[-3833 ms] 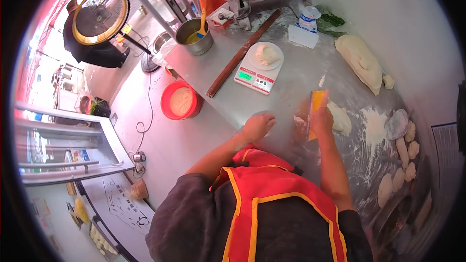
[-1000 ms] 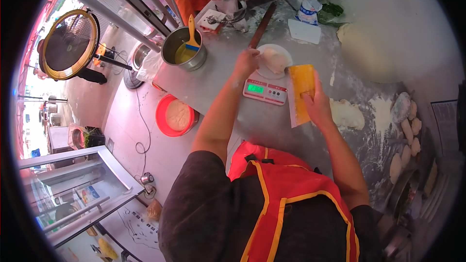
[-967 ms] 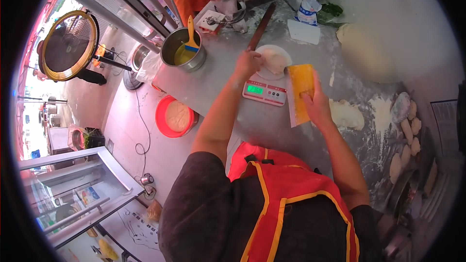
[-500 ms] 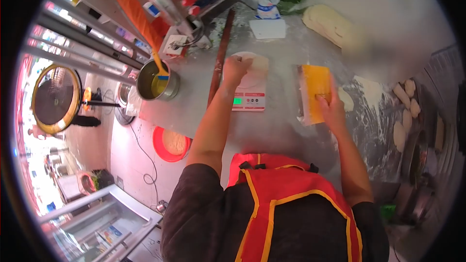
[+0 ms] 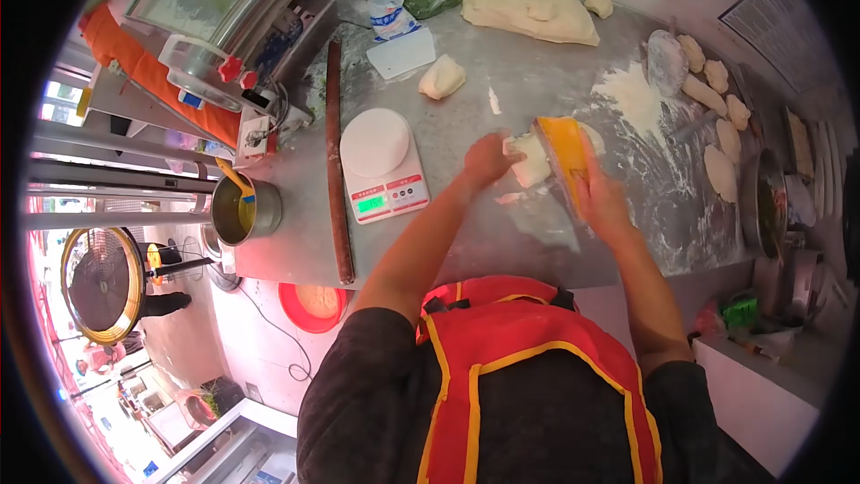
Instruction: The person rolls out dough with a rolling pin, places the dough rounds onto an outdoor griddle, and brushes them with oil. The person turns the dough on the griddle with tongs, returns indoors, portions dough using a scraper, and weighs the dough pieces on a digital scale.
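Note:
My right hand (image 5: 602, 200) grips a yellow dough scraper (image 5: 563, 157), its blade edge down between two pieces of dough. My left hand (image 5: 488, 159) has its fingertips on the left dough piece (image 5: 530, 161); the fingers are bent and close together. More dough (image 5: 592, 138) shows just right of the scraper. Left of my hands stands a white and red scale (image 5: 391, 198) with a bare round plate and a lit green display. Behind it, a small dough lump (image 5: 442, 78) lies on the metal table (image 5: 466, 242).
A long rolling pin (image 5: 335, 161) lies left of the scale, beside a metal pot (image 5: 245, 211) with a brush. At the back are a white card (image 5: 400, 54) and a large dough mass (image 5: 528, 9). Several dough pieces (image 5: 719, 172) lie right, near loose flour (image 5: 632, 99).
The view has turned toward the right. My left hand has moved from the scale plate to the dough by the scraper. The plate is now bare, and a dough lump lies behind the scale.

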Action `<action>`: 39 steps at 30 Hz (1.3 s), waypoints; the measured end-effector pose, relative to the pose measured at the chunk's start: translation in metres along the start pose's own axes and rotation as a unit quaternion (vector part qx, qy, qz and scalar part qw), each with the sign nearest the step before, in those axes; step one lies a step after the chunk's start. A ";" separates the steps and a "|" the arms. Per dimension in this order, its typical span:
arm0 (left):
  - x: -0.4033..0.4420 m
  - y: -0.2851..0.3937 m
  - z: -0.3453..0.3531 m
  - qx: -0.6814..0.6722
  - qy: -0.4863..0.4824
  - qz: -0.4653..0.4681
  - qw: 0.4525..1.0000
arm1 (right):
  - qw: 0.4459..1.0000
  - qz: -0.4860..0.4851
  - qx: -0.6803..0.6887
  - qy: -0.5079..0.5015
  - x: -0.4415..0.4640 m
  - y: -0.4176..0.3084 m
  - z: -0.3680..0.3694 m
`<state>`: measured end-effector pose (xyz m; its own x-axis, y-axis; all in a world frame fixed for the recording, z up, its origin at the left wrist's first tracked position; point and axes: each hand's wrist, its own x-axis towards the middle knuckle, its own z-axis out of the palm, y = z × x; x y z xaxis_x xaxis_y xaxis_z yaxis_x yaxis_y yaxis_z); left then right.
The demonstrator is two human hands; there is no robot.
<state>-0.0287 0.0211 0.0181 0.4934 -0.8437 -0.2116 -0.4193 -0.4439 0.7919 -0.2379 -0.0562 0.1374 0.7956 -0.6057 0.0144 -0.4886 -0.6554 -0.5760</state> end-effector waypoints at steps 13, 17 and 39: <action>0.008 0.015 0.041 0.077 0.010 -0.065 0.995 | 0.988 -0.029 -0.015 -0.149 0.036 0.012 0.007; 0.006 0.023 0.042 0.080 0.032 -0.088 0.992 | 0.993 -0.049 -0.022 -0.109 0.056 0.039 0.045; -0.069 -0.100 -0.120 -0.212 0.533 -0.131 0.809 | 0.990 -0.135 -0.049 -0.011 0.067 0.071 0.076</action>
<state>0.0707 0.1595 0.0225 0.9942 0.1024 0.0316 -0.0071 -0.2315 0.9728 -0.1924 -0.1090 0.0352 0.9089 -0.3931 0.1392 -0.2885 -0.8337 -0.4708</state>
